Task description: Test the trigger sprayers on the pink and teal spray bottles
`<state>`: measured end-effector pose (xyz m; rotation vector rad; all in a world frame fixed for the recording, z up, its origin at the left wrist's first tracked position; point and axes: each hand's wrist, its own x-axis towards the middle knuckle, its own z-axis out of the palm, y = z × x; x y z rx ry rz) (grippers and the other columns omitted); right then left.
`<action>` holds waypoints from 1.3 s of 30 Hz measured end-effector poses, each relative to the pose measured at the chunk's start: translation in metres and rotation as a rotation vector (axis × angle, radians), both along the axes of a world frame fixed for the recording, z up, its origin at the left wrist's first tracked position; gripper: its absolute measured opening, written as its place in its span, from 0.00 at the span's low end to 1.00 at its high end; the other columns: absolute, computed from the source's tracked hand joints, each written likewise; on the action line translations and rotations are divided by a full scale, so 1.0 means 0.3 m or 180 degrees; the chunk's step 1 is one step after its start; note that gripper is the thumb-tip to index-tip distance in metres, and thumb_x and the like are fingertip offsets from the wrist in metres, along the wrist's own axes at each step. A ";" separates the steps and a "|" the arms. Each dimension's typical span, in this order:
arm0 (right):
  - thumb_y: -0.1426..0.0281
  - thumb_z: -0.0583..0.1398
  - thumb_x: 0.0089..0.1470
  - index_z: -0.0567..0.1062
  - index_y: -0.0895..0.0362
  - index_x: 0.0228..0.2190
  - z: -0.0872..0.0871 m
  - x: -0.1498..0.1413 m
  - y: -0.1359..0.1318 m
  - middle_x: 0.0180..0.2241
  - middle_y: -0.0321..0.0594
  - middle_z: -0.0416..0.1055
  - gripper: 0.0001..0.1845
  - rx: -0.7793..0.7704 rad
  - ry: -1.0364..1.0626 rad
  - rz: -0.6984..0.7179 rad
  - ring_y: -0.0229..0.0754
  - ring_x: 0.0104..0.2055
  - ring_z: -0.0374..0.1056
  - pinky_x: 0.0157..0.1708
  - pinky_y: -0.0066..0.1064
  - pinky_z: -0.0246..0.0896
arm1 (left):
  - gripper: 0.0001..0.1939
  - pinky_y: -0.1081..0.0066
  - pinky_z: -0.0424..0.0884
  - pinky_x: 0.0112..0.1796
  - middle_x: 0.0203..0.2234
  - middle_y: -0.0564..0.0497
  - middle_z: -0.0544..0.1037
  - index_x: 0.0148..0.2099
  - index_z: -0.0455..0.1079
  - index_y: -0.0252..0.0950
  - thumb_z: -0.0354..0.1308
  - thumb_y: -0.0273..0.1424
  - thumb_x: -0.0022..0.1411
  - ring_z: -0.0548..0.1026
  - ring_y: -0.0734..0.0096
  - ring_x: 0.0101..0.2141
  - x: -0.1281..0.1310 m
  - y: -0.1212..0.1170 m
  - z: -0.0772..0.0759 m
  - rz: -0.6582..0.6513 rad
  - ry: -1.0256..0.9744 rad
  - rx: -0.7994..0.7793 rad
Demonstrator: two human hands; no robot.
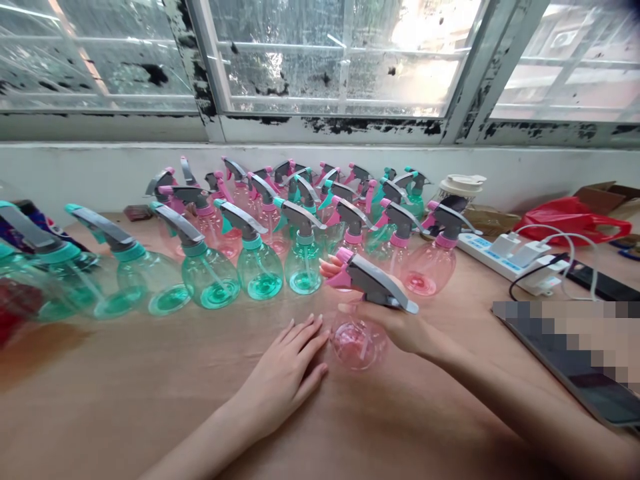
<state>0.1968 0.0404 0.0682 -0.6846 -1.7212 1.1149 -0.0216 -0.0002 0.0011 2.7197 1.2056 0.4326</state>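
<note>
My right hand (395, 323) is wrapped round the neck of a pink spray bottle (356, 343), just under its grey and pink trigger head. This bottle is upright or nearly so; whether its base touches the table I cannot tell. Flat on the wooden table (175, 400) lies my left hand (295, 363), fingers stretched out, its fingertips close to the bottle's left side. Behind both hands stands a front row of spray bottles, among them a green one (261, 270) and a pink one (427, 263) at the right end. Several more pink and green bottles crowd behind that row.
To the right lie a white power strip (493, 257) with plugged-in chargers and cables, a red plastic bag (565, 220) and a dark tablet-like device (565, 373). A lidded paper cup (460, 190) stands near the wall. Windows rise behind the table.
</note>
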 end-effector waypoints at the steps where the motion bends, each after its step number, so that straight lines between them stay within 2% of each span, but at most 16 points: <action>1: 0.69 0.64 0.52 0.70 0.48 0.55 -0.001 0.000 0.001 0.54 0.40 0.73 0.28 -0.0035 0.0004 0.0022 0.56 0.59 0.66 0.55 0.50 0.65 | 0.22 0.50 0.56 0.61 0.64 0.44 0.62 0.64 0.62 0.38 0.51 0.36 0.71 0.59 0.55 0.64 0.000 0.000 0.000 0.0008 0.0007 0.0000; 8: 0.75 0.63 0.51 0.71 0.51 0.53 0.018 -0.002 0.003 0.54 0.42 0.72 0.27 -0.0070 0.0209 0.0302 0.49 0.58 0.67 0.57 0.46 0.65 | 0.21 0.50 0.56 0.61 0.64 0.44 0.62 0.64 0.62 0.38 0.50 0.35 0.71 0.59 0.56 0.64 0.002 0.000 0.006 0.0020 0.0026 -0.0015; 13: 0.72 0.63 0.52 0.72 0.52 0.51 0.027 -0.003 -0.001 0.52 0.43 0.74 0.24 -0.0128 0.0126 0.0247 0.50 0.56 0.69 0.54 0.45 0.68 | 0.21 0.50 0.57 0.61 0.64 0.45 0.62 0.64 0.62 0.39 0.50 0.35 0.71 0.59 0.56 0.63 0.001 -0.002 0.009 0.0020 -0.0001 -0.0023; 17: 0.70 0.63 0.53 0.72 0.52 0.49 0.022 -0.003 -0.001 0.50 0.42 0.74 0.20 -0.0148 0.0076 0.0184 0.47 0.50 0.73 0.50 0.42 0.71 | 0.21 0.50 0.57 0.61 0.64 0.44 0.62 0.64 0.61 0.39 0.50 0.36 0.72 0.59 0.55 0.64 0.001 -0.001 0.004 0.0020 0.0030 -0.0004; 20: 0.69 0.62 0.54 0.72 0.52 0.45 0.023 0.000 -0.004 0.43 0.40 0.75 0.15 -0.0025 -0.0020 -0.0042 0.47 0.47 0.73 0.48 0.40 0.70 | 0.22 0.50 0.57 0.61 0.65 0.44 0.61 0.64 0.61 0.38 0.50 0.36 0.72 0.59 0.56 0.64 -0.001 0.000 0.001 0.0027 0.0110 0.0020; 23: 0.67 0.62 0.54 0.72 0.53 0.40 0.027 0.004 -0.009 0.34 0.37 0.74 0.10 0.0116 -0.0250 -0.0353 0.45 0.39 0.73 0.41 0.37 0.70 | 0.22 0.50 0.56 0.61 0.65 0.44 0.61 0.64 0.61 0.37 0.49 0.36 0.72 0.59 0.56 0.64 -0.001 0.000 0.004 0.0021 0.0167 0.0015; 28: 0.63 0.65 0.52 0.68 0.54 0.31 0.040 0.003 -0.021 0.30 0.34 0.68 0.11 0.0073 -0.0247 -0.0432 0.37 0.29 0.65 0.28 0.29 0.63 | 0.22 0.50 0.55 0.62 0.65 0.44 0.60 0.65 0.61 0.37 0.48 0.36 0.72 0.58 0.56 0.64 0.003 0.000 0.008 0.0004 0.0133 0.0018; 31: 0.62 0.64 0.52 0.66 0.54 0.28 0.044 0.006 -0.024 0.27 0.33 0.64 0.12 0.0085 -0.0326 -0.0450 0.35 0.25 0.60 0.25 0.28 0.59 | 0.22 0.50 0.55 0.62 0.65 0.44 0.60 0.65 0.60 0.37 0.48 0.36 0.72 0.58 0.56 0.64 0.004 0.001 0.007 0.0015 0.0172 0.0018; 35: 0.70 0.60 0.52 0.69 0.53 0.32 0.033 0.012 -0.026 0.26 0.32 0.63 0.04 0.0253 -0.0380 -0.0475 0.35 0.24 0.56 0.26 0.29 0.57 | 0.22 0.51 0.55 0.62 0.65 0.44 0.60 0.65 0.60 0.37 0.49 0.36 0.73 0.58 0.56 0.64 0.002 0.000 0.007 0.0029 0.0195 -0.0001; 39: 0.78 0.56 0.48 0.66 0.53 0.30 0.022 0.011 -0.033 0.22 0.28 0.55 0.08 0.0279 -0.0389 -0.0622 0.33 0.21 0.48 0.23 0.28 0.51 | 0.22 0.51 0.56 0.62 0.65 0.44 0.60 0.66 0.60 0.37 0.48 0.36 0.73 0.58 0.57 0.64 0.003 -0.001 0.010 0.0036 0.0227 -0.0018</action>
